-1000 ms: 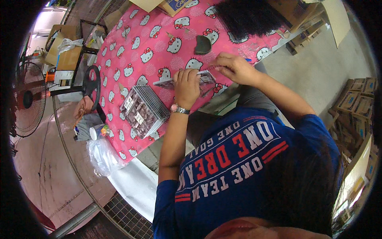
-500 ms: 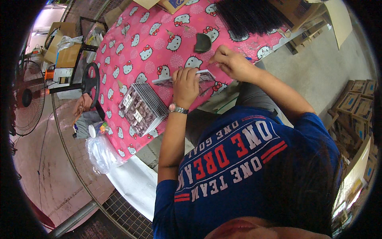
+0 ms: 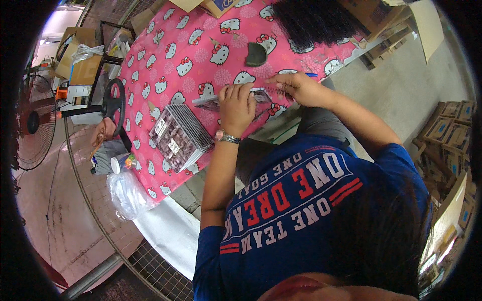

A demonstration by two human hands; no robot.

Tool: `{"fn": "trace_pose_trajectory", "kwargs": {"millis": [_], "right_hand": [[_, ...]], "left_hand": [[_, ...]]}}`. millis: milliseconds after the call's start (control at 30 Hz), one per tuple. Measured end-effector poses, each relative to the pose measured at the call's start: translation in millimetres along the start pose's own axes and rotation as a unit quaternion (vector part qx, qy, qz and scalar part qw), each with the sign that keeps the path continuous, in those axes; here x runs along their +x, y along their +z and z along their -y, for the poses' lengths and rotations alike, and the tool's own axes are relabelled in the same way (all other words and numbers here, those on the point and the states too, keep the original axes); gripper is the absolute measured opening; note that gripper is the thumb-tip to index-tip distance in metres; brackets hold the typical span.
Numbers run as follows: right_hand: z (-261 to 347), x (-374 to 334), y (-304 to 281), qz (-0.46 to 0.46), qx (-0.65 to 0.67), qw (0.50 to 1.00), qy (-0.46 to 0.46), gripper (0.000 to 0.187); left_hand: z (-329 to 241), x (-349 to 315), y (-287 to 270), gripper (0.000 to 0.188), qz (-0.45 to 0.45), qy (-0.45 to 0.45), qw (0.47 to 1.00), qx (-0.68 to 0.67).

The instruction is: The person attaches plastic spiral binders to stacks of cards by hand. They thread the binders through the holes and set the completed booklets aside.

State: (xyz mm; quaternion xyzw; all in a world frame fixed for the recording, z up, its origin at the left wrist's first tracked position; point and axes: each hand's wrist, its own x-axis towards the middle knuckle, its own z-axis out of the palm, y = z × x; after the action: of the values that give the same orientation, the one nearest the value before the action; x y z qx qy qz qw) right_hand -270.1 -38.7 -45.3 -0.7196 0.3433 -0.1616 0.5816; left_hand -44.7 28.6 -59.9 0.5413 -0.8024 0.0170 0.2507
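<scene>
My left hand [image 3: 236, 103] lies flat, fingers pressed on a small spiral notebook [image 3: 251, 96] at the near edge of the pink cartoon-print worktop [image 3: 191, 55]. My right hand [image 3: 296, 88] pinches its wire binding end, fingers curled. Stack of similar notebooks [image 3: 179, 136] just left. Dark wig-like bundle [image 3: 316, 20] farther back.

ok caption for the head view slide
Both hands, left hand and right hand, on a flat card over a pink tablecloth.
</scene>
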Motion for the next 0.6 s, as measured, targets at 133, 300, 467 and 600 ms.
{"fn": "trace_pose_trajectory", "kwargs": {"millis": [133, 300, 467, 600], "right_hand": [[-5, 3, 14, -0.11, -0.125, 0.961, -0.222, 0.028], [3, 7, 15, -0.083, -0.247, 0.961, -0.088, 0.033], [14, 1, 21, -0.065, -0.234, 0.964, -0.113, 0.037], [14, 37, -5, 0.036, -0.023, 0.999, -0.022, 0.045]], "left_hand": [[-6, 2, 7, 0.036, 0.01, 0.027, 0.999, 0.026], [-8, 2, 4, 0.032, 0.026, 0.011, 0.999, 0.029], [-12, -2, 1, 0.029, 0.061, -0.046, 0.996, 0.035], [-23, -13, 3, 0.029, 0.01, -0.162, 0.979, 0.127]]}}
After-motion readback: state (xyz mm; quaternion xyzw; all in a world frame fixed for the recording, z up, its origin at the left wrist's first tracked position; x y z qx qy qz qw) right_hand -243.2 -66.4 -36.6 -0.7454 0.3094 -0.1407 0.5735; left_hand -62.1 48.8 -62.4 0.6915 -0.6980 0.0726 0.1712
